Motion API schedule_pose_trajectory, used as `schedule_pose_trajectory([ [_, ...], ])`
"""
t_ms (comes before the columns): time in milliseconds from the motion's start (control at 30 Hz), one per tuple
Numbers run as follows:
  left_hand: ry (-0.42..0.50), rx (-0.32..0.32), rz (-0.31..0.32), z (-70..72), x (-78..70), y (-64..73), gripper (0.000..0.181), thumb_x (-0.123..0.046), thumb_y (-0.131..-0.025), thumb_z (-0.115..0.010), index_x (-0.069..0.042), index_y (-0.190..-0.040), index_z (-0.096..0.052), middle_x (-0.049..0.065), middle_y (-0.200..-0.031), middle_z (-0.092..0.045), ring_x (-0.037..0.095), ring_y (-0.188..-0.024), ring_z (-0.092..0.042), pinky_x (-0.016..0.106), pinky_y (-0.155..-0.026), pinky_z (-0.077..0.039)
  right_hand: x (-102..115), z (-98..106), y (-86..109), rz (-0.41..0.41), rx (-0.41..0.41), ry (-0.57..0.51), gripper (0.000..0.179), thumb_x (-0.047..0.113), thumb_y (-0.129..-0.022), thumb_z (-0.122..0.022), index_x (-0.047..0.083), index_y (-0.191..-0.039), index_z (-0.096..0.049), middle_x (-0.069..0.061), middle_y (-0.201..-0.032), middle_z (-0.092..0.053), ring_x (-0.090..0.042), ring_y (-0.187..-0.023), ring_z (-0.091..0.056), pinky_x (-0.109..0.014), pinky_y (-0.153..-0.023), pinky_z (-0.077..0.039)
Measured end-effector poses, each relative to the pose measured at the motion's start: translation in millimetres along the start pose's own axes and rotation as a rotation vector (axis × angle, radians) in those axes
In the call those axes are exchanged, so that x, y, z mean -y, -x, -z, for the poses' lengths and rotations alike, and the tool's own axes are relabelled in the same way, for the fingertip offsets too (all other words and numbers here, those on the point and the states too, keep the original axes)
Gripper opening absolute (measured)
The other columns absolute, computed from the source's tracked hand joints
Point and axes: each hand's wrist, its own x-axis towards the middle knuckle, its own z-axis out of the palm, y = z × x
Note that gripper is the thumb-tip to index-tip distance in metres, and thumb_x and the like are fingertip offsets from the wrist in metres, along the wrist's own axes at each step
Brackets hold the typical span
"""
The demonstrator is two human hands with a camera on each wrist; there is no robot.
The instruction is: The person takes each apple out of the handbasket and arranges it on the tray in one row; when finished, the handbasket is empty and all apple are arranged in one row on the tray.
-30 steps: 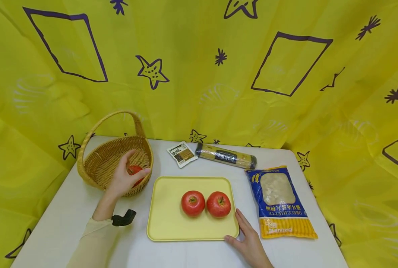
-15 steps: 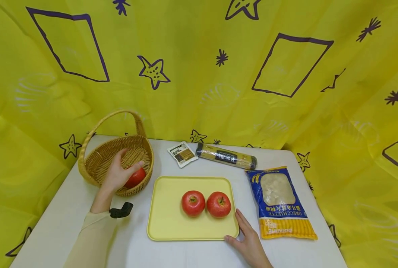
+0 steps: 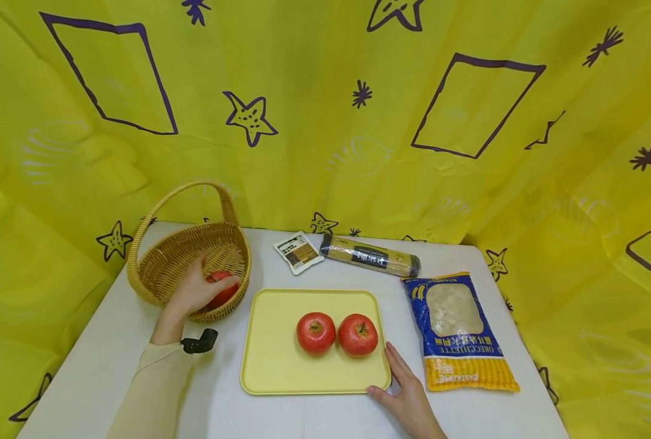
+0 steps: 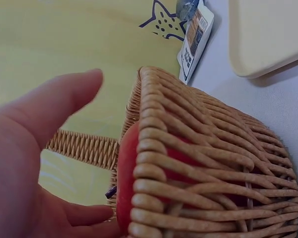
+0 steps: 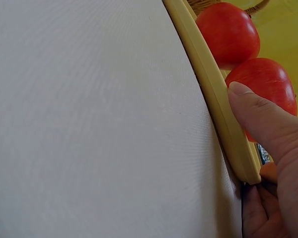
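A red apple [image 3: 224, 294] sits inside the wicker basket [image 3: 150, 268], against its near right wall. Reaching into the basket, my left hand [image 3: 192, 291] is over this apple and partly hides it. The left wrist view shows the thumb raised clear of the apple [image 4: 125, 173], with the fingers low beside it; the fingertips are partly hidden. Two more red apples, a left one [image 3: 316, 334] and a right one [image 3: 358, 335], sit side by side on the yellow tray [image 3: 270, 366]. My right hand [image 3: 405, 399] holds the tray's near right corner, thumb at the front rim, fingers at the side.
Behind the tray lie a small white-and-brown packet [image 3: 298, 252] and a long pack of spaghetti [image 3: 370, 256]. A blue and yellow bag of orecchiette [image 3: 457, 332] lies to the right. The basket's tall handle [image 3: 163, 204] arches over its left part. A yellow curtain [image 3: 314, 171] surrounds the white table.
My left hand has shifted a little left and lower into the basket, closer around the apple. The right hand, the tray and its two apples have stayed in place.
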Motion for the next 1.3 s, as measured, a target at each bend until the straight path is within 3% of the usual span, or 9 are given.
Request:
schedule_pose_trajectory([
  [267,0.028,0.051,0.03,-1.8,4.4,-2.5,0.119,-0.053,-0.082,-0.073,0.013,-0.149,0.0,0.041,-0.149,-0.013,0.053,-0.136,-0.019,0.06,-0.108,-0.022,-0.5,0.6,0.8,-0.009,0.007,0.003,0.088,0.038,-0.077,-0.083,-0.004,-0.144,-0.043,-0.01,-0.153,-0.036,-0.034,-0.137,-0.034,-0.006,-0.101,-0.015],
  [533,0.039,0.124,0.051,-2.8,5.0,-2.5,0.114,-0.046,-0.084,-0.074,0.021,-0.145,-0.005,0.043,-0.145,-0.021,0.053,-0.133,-0.027,0.058,-0.107,-0.027,-1.0,0.4,1.5,0.012,-0.003,-0.002,0.088,0.035,-0.076,-0.084,-0.006,-0.143,-0.044,-0.012,-0.152,-0.037,-0.033,-0.136,-0.035,-0.006,-0.101,-0.015],
  [733,-0.005,0.138,0.057,-3.2,6.2,-3.4,0.107,-0.046,-0.083,-0.073,0.025,-0.14,-0.017,0.043,-0.136,-0.033,0.052,-0.124,-0.038,0.057,-0.102,-0.035,-2.2,-0.2,1.9,0.027,-0.014,-0.001,0.087,0.036,-0.077,-0.084,-0.006,-0.142,-0.044,-0.013,-0.151,-0.038,-0.033,-0.135,-0.036,-0.006,-0.102,-0.016],
  [1100,0.012,0.069,0.096,-3.3,6.2,-1.5,0.085,-0.047,-0.082,-0.075,0.019,-0.124,-0.041,0.034,-0.117,-0.052,0.043,-0.105,-0.052,0.05,-0.087,-0.045,-1.0,1.0,1.4,0.012,0.002,-0.01,0.087,0.036,-0.078,-0.083,-0.005,-0.143,-0.043,-0.012,-0.152,-0.036,-0.031,-0.136,-0.034,-0.006,-0.102,-0.016],
  [1300,0.006,-0.005,0.09,-2.3,6.8,-1.7,0.088,-0.047,-0.084,-0.073,0.02,-0.128,-0.039,0.037,-0.119,-0.051,0.047,-0.107,-0.052,0.054,-0.088,-0.046,0.5,1.7,0.5,0.008,0.007,-0.009,0.087,0.037,-0.078,-0.082,-0.005,-0.143,-0.043,-0.011,-0.153,-0.036,-0.031,-0.136,-0.034,-0.007,-0.102,-0.016],
])
